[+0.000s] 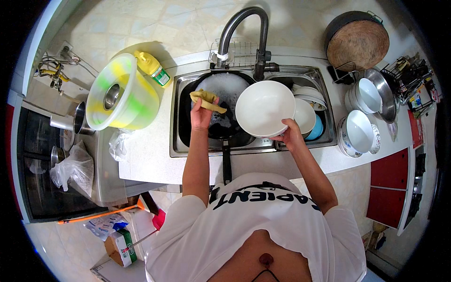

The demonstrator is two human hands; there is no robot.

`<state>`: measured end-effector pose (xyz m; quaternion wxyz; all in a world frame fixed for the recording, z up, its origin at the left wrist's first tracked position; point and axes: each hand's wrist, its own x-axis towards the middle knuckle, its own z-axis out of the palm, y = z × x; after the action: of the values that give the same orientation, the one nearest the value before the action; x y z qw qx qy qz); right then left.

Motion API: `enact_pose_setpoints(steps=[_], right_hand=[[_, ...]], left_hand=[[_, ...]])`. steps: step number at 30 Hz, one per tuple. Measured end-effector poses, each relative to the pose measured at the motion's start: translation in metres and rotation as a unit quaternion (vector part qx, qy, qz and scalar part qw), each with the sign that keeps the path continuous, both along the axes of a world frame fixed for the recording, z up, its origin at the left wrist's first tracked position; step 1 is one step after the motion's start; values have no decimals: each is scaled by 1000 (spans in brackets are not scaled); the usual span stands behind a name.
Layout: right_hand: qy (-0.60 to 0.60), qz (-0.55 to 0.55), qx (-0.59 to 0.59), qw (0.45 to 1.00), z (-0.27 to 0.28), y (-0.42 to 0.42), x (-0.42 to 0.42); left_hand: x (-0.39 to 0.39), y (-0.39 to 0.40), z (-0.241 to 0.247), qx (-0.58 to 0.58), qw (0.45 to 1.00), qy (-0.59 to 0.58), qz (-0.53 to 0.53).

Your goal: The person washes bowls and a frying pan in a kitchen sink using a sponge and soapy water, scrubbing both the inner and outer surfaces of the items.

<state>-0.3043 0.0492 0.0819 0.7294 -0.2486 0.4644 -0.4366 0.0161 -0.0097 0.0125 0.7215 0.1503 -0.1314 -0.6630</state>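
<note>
My left hand (pixel 201 114) grips a folded yellow-tan cloth (pixel 206 98) above the left basin. Beneath it lies a dark frying pan (pixel 225 135) with soapy, foamy water (pixel 222 84) in it; its black handle (pixel 226 164) points toward me. In my right hand (pixel 293 135) is a large white bowl (pixel 265 108), held by the rim and tilted so that its inside faces up at me. Behind that bowl, the right basin holds more white bowls (pixel 304 116) and a blue bowl (pixel 315 127), partly hidden.
A curved faucet (pixel 243 16) arches over the double sink (pixel 176 152). Left stand a yellow dish soap bottle (pixel 153 68) and a green-yellow plastic bucket (pixel 149 105). Stacked bowls (pixel 359 132), a steel basin (pixel 387 102) and a round wooden chopping board (pixel 359 44) are at the right.
</note>
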Motion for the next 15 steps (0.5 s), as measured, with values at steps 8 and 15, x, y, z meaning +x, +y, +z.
enact_pose_setpoints(steps=[8, 15], right_hand=[[-5, -6, -3, 1000, 0, 5, 1], [-8, -10, -11, 1000, 0, 7, -4]], left_hand=[[10, -12, -32, 129, 987, -63, 77], [7, -5, -4, 163, 986, -27, -11]])
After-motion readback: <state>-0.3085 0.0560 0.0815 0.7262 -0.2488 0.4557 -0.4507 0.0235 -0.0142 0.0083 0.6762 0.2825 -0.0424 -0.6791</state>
